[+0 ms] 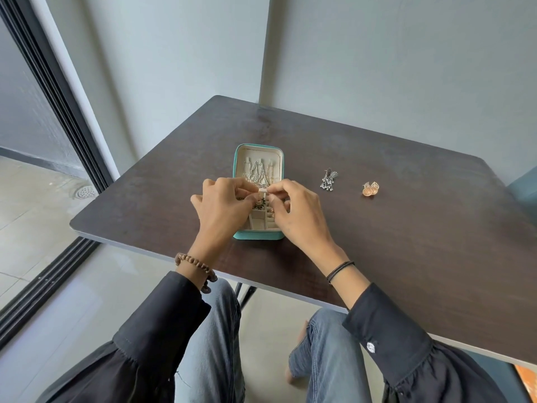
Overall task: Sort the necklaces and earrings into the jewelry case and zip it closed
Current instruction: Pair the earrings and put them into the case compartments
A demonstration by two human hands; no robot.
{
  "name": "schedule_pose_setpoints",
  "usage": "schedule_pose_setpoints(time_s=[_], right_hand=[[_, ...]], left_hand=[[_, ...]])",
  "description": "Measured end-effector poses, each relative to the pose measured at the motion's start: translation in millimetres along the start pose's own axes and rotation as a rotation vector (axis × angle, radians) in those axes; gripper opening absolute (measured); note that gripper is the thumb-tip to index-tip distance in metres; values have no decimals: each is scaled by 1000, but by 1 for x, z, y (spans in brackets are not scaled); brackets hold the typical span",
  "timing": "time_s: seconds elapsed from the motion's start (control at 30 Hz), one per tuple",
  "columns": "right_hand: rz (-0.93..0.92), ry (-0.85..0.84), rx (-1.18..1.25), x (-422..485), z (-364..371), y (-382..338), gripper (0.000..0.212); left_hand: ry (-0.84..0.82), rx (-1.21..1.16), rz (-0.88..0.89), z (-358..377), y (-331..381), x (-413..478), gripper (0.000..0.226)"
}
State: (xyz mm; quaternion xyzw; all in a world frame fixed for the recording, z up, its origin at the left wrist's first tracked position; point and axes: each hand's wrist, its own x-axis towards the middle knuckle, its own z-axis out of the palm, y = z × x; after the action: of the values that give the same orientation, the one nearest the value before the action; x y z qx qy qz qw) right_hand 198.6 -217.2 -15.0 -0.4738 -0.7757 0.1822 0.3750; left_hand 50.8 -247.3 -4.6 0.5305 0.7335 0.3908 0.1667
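A teal jewelry case [258, 235] lies open on the dark table, its cream lid [278, 158] flat at the far side with several chain necklaces [258, 170] hung in it. My left hand [222, 207] and my right hand [296, 207] meet over the case's middle. Together their fingertips pinch a small white strip [263, 189] at the hinge line. Cream compartments [263, 223] show below the hands, some holding small earrings. A pair of silver dangling earrings [328, 179] and a pair of gold round earrings [370, 189] lie on the table to the right.
The dark wooden table [406, 242] stands in a wall corner, its near edge over my knees. A glass sliding door and its floor track run along the left. A teal object [523, 184] shows at the right edge.
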Motion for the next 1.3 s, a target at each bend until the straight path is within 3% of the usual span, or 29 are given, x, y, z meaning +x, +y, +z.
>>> schedule_pose_setpoints(time_s=[0.23,0.6,1.0,1.3], right_hand=[[-16,-22,0,-1,-1,2,14],[-11,3,25,-3,-7,2,15],[99,136,62,-5,-58,17,11],[159,190,72,-10,-90,44,7]], left_hand=[[67,64,75,4,-3,-2,16],[107,-61,125,5,-3,-2,14],[-29,-180,289,24,50,2,18],[-114,-54,403,62,89,4,16]])
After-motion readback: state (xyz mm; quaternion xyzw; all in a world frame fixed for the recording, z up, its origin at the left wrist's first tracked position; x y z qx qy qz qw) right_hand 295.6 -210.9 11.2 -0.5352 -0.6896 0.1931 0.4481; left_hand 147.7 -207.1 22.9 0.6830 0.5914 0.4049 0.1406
